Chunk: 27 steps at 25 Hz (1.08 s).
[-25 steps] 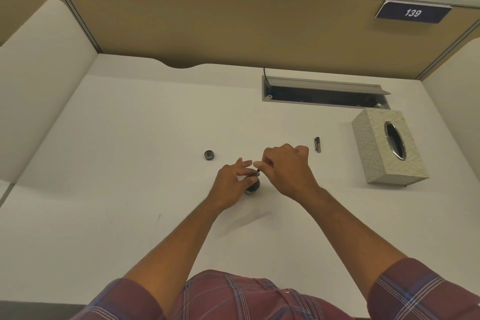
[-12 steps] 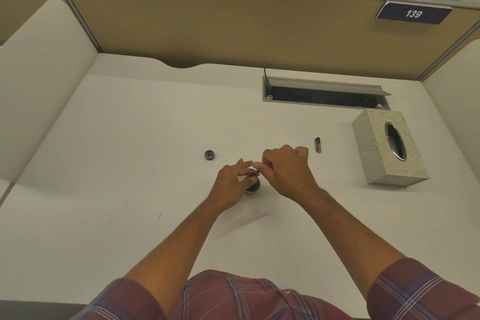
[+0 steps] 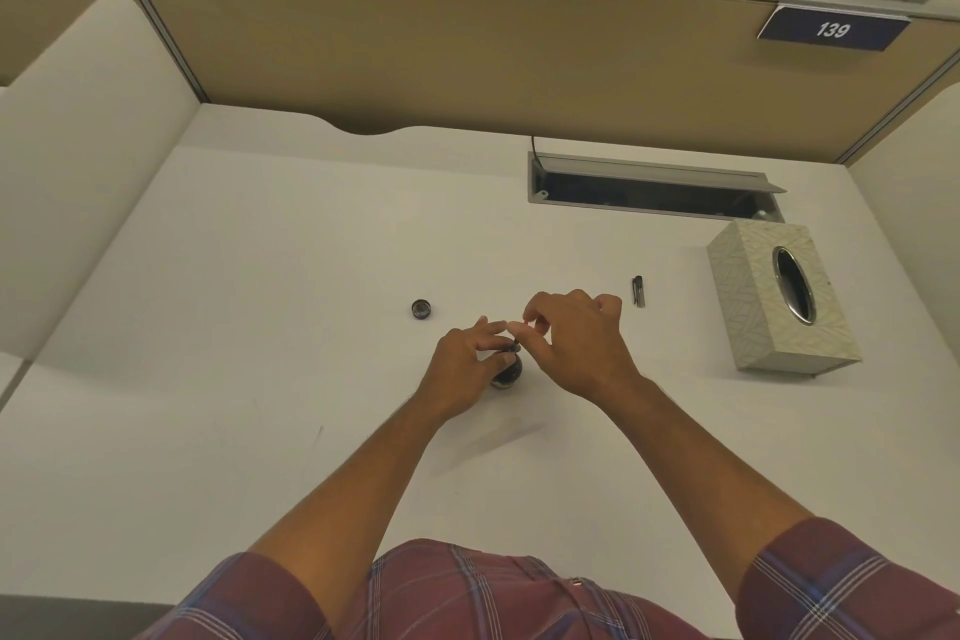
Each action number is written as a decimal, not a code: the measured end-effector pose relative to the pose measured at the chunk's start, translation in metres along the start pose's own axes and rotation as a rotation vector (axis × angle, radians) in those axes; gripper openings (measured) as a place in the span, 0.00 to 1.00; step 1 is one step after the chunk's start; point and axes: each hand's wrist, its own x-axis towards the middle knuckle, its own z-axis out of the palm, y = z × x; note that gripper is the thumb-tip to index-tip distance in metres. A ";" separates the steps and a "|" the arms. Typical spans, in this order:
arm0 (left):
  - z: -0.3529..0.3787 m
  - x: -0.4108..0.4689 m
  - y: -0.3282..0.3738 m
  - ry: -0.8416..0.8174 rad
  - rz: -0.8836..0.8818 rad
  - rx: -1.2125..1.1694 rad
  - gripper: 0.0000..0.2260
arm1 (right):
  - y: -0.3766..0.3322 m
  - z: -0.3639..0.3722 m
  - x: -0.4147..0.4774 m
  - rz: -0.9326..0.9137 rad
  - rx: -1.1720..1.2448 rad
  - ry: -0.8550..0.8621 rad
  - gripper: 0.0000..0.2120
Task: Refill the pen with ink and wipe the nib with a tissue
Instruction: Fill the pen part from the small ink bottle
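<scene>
Head view: at mid-desk point(image 3: 260, 276) our left hand point(image 3: 465, 369) curls around the ink bottle point(image 3: 508, 369), while our right hand point(image 3: 576, 343) pinches the pen point(image 3: 515, 345) at its mouth.

The flat laminate tabletop point(image 3: 260, 327) is plain white. The small round glass ink bottle point(image 3: 506, 372) and its loose screw cap point(image 3: 422, 309) look black. The rectangular tissue box point(image 3: 769, 307) is cream with a pale leaf-like pattern. The shirt sleeves point(image 3: 841, 582) are maroon plaid with blue and white lines.
</scene>
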 end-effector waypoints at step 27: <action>0.007 -0.031 0.014 0.358 -0.128 -0.040 0.10 | -0.006 0.006 -0.022 0.086 0.083 0.076 0.08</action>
